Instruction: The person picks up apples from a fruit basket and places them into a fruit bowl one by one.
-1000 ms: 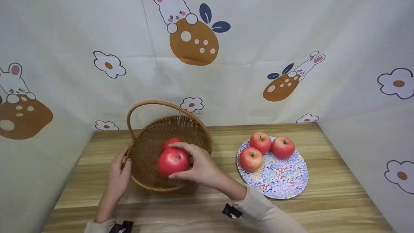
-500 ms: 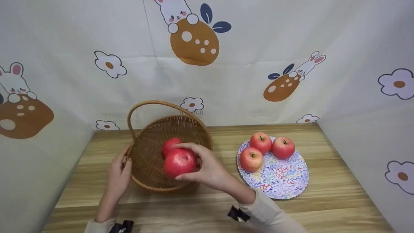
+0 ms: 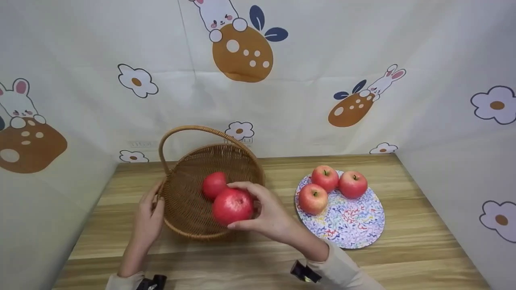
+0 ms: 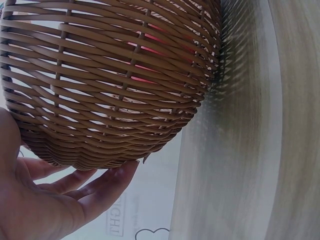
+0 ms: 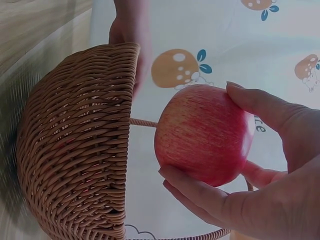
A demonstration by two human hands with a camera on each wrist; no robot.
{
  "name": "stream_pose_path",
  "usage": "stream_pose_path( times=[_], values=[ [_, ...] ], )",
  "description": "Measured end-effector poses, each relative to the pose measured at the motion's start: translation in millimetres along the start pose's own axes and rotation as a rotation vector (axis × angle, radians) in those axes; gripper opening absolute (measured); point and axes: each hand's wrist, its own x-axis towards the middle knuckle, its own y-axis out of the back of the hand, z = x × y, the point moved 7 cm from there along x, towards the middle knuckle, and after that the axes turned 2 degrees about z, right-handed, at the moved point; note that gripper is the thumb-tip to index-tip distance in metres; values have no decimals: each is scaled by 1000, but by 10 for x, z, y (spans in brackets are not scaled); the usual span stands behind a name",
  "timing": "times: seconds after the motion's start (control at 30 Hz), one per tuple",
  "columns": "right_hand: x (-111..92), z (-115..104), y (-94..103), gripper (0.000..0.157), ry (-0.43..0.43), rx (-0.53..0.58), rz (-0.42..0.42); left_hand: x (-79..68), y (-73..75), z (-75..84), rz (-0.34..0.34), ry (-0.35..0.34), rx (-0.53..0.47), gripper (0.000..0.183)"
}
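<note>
A brown wicker basket (image 3: 183,203) with a tall arched handle stands on the left of the table. My left hand (image 3: 147,219) holds its left side, with fingers against the weave (image 4: 100,90) in the left wrist view. One red apple (image 3: 213,185) lies inside the basket. My right hand (image 3: 271,215) grips another red apple (image 5: 202,135) between thumb and fingers. This apple is raised over the basket's front right part, above the rim in the right wrist view, and overlaps the lower apple slightly in the head view.
A round plate (image 3: 354,225) with a colourful speckled pattern lies to the right. Three red apples (image 3: 313,199) sit on its back left part. Behind the wooden table (image 3: 225,262) hangs a pale patterned cloth (image 3: 290,104), which also closes off both sides.
My right hand has moved right and slightly toward me with its apple, uncovering more of the apple inside the basket. The left hand and the basket have stayed in place.
</note>
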Motion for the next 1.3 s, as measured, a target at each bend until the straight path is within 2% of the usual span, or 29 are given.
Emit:
stream_pose_path(
  times=[0.27,0.7,0.97,1.3],
  values=[
    [-94,28,44,71,-6,-9,1,8,-9,-3,12,-9,-2,49],
    [-242,81,95,69,-9,-1,8,0,-3,3,-4,33,27,51],
    [-316,92,153,70,11,22,18,1,-1,-5,-3,19,23,50],
    [-416,110,226,70,11,-14,41,3,-2,6,17,-11,1,50]
  ],
)
